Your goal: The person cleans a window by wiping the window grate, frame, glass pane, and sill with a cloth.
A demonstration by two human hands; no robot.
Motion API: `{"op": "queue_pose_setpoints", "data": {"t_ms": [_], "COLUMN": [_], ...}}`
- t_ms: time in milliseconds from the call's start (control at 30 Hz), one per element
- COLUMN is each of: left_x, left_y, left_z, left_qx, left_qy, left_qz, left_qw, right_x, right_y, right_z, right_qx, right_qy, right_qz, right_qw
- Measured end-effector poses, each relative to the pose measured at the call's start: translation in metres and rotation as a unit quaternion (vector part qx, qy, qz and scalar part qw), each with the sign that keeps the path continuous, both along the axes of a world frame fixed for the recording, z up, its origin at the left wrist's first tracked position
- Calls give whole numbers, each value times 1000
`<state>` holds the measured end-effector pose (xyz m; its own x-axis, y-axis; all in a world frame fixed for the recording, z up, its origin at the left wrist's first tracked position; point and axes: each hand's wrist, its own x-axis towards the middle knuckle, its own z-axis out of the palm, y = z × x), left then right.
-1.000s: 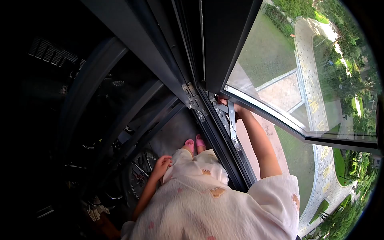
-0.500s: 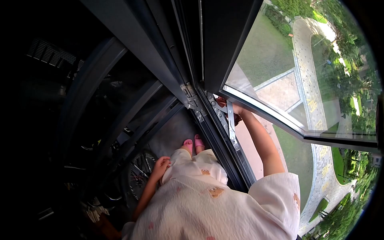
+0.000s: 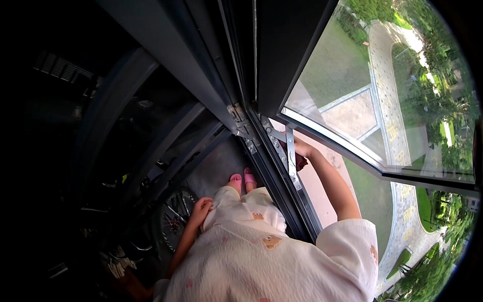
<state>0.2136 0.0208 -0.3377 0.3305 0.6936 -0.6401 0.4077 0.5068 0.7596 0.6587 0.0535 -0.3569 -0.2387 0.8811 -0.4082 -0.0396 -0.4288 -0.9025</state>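
Observation:
My right hand [image 3: 302,146] reaches out through the open window and is closed on a dark red cloth [image 3: 301,163]. The cloth lies against the outer side of the window frame [image 3: 282,189], just behind the metal friction stay [image 3: 291,153], which hides some of the fingers. Above that hand is the lower edge of the tilted window sash [image 3: 334,146]. My left hand [image 3: 202,209] hangs by the hem of my shorts, its fingers loosely apart and holding nothing.
A bicycle wheel [image 3: 176,219] stands in the dark to the left, beside curved dark bars [image 3: 118,95]. Pink slippers [image 3: 235,180] are on my feet. Far below outside are a paved path [image 3: 385,95], lawn and trees.
My right hand and the cloth have moved down the view along the outer frame, closer to my body. My left hand stays almost where it was.

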Motion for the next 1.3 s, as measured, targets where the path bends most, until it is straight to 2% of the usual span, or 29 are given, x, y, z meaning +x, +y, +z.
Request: {"op": "queue_pose_setpoints", "data": {"t_ms": [133, 300, 367, 400, 567, 633, 933, 1300], "left_x": [1, 0, -1, -1, 0, 0, 12, 22], "left_y": [3, 4, 5, 5, 6, 8, 16, 14], "left_z": [-1, -3, -3, -4, -6, -7, -8, -18], "left_qx": [-9, -9, -7, -9, -22, -24, -45, -67], "left_qy": [13, 8, 8, 7, -7, -10, -3, 28], "left_qz": [-10, -21, -39, -42, -54, -66, -116, -141], "left_qw": [1000, 1000, 999, 999, 998, 997, 992, 987], "right_x": [-7, -4, -7, -5, 1, -1, -5, -3], "right_y": [-14, -33, -41, -40, -63, -69, -105, -144], "right_z": [26, 18, 26, 25, 25, 44, 46, 66], "right_qx": [-24, -21, -84, -105, -131, -155, -141, -214], "right_qy": [-31, -41, -27, -37, -25, -32, -36, -45], "right_qz": [-18, -1, -37, -1, -8, -9, -59, -43], "right_qw": [999, 999, 995, 994, 991, 987, 988, 975]}}
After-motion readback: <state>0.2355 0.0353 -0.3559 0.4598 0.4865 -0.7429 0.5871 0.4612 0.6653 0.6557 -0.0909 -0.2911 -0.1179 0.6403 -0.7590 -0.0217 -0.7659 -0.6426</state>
